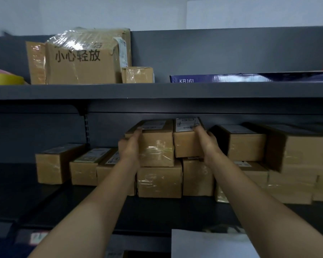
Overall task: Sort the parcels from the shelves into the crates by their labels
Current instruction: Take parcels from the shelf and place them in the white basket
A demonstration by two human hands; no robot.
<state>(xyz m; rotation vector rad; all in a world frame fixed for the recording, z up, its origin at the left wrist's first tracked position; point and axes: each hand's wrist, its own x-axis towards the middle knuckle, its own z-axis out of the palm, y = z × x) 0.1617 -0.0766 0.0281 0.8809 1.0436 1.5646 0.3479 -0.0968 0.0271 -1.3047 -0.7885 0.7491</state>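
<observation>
Left hand [129,147] grips left edge of taped parcel [157,148] atop stack on lower shelf [45,200]; right hand [208,141] grips right edge of neighbouring parcel [185,144]. Upper shelf [157,90]: big carton [78,69], small box [137,75], blue box [222,78].

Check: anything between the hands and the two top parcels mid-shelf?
Nothing visible. Left hand holds the left parcel, right hand holds the right parcel. Crates are out of view.
</observation>
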